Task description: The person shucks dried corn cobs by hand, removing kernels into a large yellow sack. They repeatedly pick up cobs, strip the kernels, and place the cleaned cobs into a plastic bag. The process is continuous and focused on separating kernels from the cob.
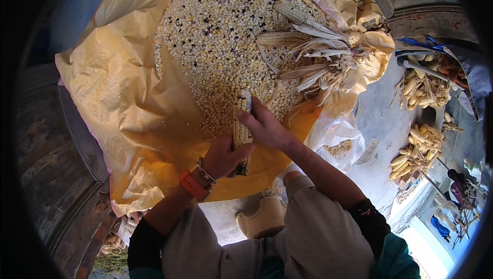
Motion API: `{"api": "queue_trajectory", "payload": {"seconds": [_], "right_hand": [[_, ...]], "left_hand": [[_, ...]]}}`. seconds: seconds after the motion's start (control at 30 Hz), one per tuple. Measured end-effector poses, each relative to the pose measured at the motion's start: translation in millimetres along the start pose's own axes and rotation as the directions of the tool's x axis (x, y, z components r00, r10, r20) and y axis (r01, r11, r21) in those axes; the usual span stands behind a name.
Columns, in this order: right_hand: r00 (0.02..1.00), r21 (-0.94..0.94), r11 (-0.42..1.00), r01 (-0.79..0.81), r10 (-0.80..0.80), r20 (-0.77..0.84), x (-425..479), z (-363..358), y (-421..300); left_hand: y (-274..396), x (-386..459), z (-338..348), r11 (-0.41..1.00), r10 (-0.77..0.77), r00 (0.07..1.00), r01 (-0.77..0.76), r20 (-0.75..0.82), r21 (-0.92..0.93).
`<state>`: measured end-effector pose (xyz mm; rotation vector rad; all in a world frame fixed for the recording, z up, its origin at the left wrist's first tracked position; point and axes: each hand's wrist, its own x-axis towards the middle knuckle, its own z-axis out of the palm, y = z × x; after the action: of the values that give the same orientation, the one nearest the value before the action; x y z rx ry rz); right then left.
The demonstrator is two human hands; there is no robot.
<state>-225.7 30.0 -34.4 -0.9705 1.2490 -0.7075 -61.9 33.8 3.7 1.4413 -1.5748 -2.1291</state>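
Observation:
An ear of dried corn [243, 125] stands nearly lengthwise before me, its kernels mostly cream with some dark ones. My left hand [225, 155] grips its lower part, the thumb laid across it. Higher up, my right hand [265, 123] is around the ear, with the thumb pressed on its kernels. Near the top, part of the pale cob is bare. Beyond both hands spreads a heap of loose corn kernels [227, 21], cream, yellow and dark. It lies on a yellow woven plastic sheet [127, 98].
Husked corn ears [283, 39] tied by their dry husks [327, 55] rest at the heap's right. A clear plastic bag [337, 140] sits beside the sheet. Bundles of corn [418, 150] hang or lie farther right. Weathered wooden boards [50, 155] stand at left.

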Motion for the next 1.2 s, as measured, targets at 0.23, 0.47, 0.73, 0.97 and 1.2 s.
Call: {"api": "queue_trajectory", "payload": {"seconds": [0.23,0.47,0.73,0.97,1.2], "right_hand": [[0.99,-0.07,0.988,-0.135,0.137,0.028,-4,0,3],[0.975,0.063,0.973,-0.221,0.22,0.032,-9,-2,6],[0.977,-0.142,0.968,-0.205,0.194,-0.091,5,-4,-9],[0.972,0.084,0.996,0.025,-0.005,-0.236,1,2,14],[0.963,-0.181,0.976,-0.124,0.075,-0.258,8,2,2]], "left_hand": [[-4,1,3,0.998,-0.066,0.998,0.065,0.009,0.026],[6,1,2,0.947,-0.304,0.952,0.305,0.025,-0.099],[1,-1,6,0.982,-0.024,0.999,0.032,-0.044,0.186],[-4,0,3,0.992,-0.12,0.992,0.118,0.033,0.049],[-11,2,9,0.846,0.079,0.987,0.008,-0.14,0.533]]}}
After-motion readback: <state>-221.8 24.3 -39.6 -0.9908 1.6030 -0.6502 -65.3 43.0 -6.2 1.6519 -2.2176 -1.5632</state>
